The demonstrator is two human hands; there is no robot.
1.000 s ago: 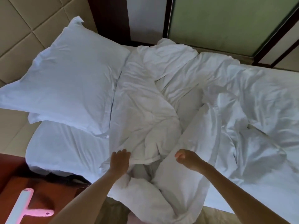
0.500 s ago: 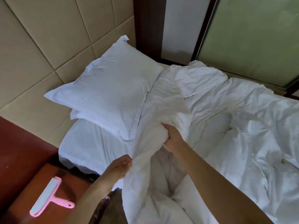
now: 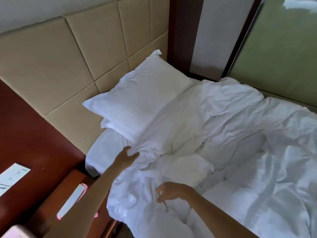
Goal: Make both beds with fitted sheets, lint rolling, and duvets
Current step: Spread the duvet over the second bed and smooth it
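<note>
Across the bed, from centre to 3 o'clock, lay the rumpled duvet (image 3: 240, 152). The left hand (image 3: 127, 157) hovered spread-fingered at its edge. At 6 o'clock the right hand (image 3: 169, 191) was loose-fingered, gripping nothing.

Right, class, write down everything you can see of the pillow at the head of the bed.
The pillow is white and plump, in a lightly creased cloth case with a flat flange round its edge. It lies on the fitted sheet at the head end, its far side against the beige padded headboard. The rumpled duvet overlaps its right edge. The open left hand is by its near corner; whether they touch is unclear.
</note>
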